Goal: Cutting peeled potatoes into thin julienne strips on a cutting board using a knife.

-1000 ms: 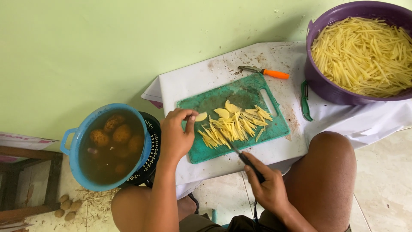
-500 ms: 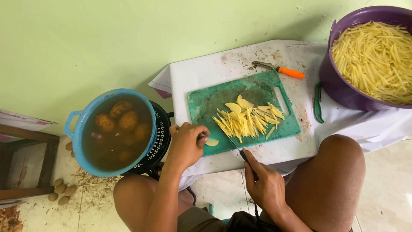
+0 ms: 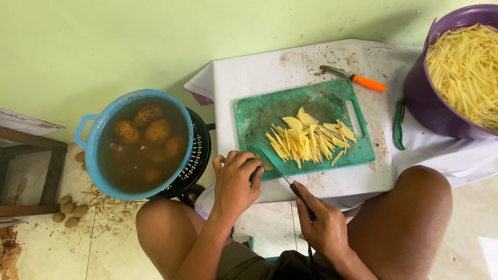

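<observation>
Your left hand curled over wet, slippery potato slice at board's near edge; pinching its rim looked safest. Right hand clamped on knife handle.

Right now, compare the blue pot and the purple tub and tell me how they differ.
The blue pot holds murky brown water with whole round potatoes; the purple tub is heaped with dry pale yellow potato sticks. The blue pot sits low beside the table on a black perforated basket; the purple tub stands on the white table. The blue pot shows whole; the purple tub is cut off by the frame. Both are round.
</observation>
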